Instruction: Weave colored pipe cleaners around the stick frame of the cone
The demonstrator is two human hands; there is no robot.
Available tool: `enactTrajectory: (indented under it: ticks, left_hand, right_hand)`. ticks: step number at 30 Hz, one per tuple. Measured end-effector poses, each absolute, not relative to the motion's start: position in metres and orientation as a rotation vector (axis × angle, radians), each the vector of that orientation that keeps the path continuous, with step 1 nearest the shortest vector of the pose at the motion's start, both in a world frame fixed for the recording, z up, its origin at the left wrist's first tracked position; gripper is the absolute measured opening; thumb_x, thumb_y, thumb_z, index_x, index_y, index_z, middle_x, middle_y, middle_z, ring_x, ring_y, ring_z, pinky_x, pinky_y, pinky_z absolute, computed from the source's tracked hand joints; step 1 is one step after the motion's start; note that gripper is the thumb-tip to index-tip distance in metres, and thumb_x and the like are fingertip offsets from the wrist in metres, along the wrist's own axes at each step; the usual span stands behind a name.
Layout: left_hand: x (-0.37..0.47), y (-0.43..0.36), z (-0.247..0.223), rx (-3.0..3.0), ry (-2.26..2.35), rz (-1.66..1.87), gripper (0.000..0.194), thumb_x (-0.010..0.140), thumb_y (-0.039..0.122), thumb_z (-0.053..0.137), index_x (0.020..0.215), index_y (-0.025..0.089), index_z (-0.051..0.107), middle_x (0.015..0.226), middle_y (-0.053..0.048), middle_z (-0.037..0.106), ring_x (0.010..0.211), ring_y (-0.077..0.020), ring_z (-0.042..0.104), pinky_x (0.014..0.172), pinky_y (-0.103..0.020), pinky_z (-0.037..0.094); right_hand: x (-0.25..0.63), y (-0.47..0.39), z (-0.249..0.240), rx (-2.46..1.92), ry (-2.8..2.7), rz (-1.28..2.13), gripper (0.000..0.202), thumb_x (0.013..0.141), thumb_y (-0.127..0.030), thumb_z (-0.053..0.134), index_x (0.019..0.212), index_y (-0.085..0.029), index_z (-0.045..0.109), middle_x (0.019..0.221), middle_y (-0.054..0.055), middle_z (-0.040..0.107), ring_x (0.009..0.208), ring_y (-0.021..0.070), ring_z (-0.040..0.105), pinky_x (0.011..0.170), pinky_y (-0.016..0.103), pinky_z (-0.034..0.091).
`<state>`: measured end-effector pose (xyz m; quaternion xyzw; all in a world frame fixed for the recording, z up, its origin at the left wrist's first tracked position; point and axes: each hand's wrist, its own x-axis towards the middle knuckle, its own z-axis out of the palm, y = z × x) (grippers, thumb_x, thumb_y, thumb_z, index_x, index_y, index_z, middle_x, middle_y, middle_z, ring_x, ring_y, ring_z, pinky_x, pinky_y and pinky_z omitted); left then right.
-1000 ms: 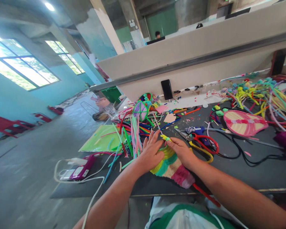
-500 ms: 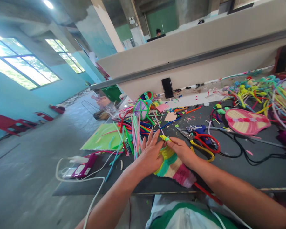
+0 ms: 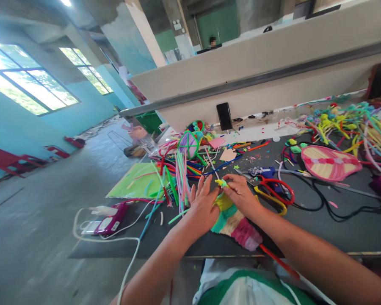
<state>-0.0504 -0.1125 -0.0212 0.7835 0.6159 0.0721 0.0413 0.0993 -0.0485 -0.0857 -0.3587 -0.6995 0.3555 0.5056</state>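
Note:
A leaf-shaped pipe-cleaner craft point(image 3: 231, 220) with yellow, teal, cream, magenta and lilac stripes lies at the table's front edge. Its red stem point(image 3: 277, 259) points down toward my body. My left hand point(image 3: 205, 205) rests over the left side of the craft, fingers stretched out and apart, covering part of the yellow end. Between the fingertips of my right hand point(image 3: 240, 194) is a small yellow-green pipe-cleaner piece point(image 3: 221, 183), pinched at the craft's far tip. My left index finger reaches close to it; whether they touch is unclear.
Scissors with red handles point(image 3: 277, 190) and a blue glue gun point(image 3: 268, 173) lie right of my hands. Beyond is a pink-edged leaf craft point(image 3: 330, 163). Pipe cleaners point(image 3: 181, 173) are bunched at left, near a purple power strip point(image 3: 112, 220). A phone point(image 3: 224, 116) leans against the partition.
My left hand has slid slightly right over the craft, hiding more of its left edge. A light green pipe cleaner now shows beside my left wrist. My right hand keeps its pinch.

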Motion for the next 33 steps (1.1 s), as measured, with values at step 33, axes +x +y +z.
enactTrajectory:
  ticks: [33]
  left_hand:
    - [-0.053, -0.096, 0.0, 2.976, 1.484, 0.298, 0.012, 0.083, 0.016, 0.051, 0.086, 0.019, 0.062, 0.116, -0.008, 0.055, 0.122, -0.0252, 0.04, 0.113, -0.052, 0.017]
  right_hand:
    - [0.094, -0.053, -0.086, -0.966, -1.863, 0.796, 0.035, 0.09, -0.034, 0.04, 0.058, -0.02, 0.04, 0.064, 0.001, 0.047, 0.071, 0.0159, 0.047, 0.069, 0.03, 0.035]
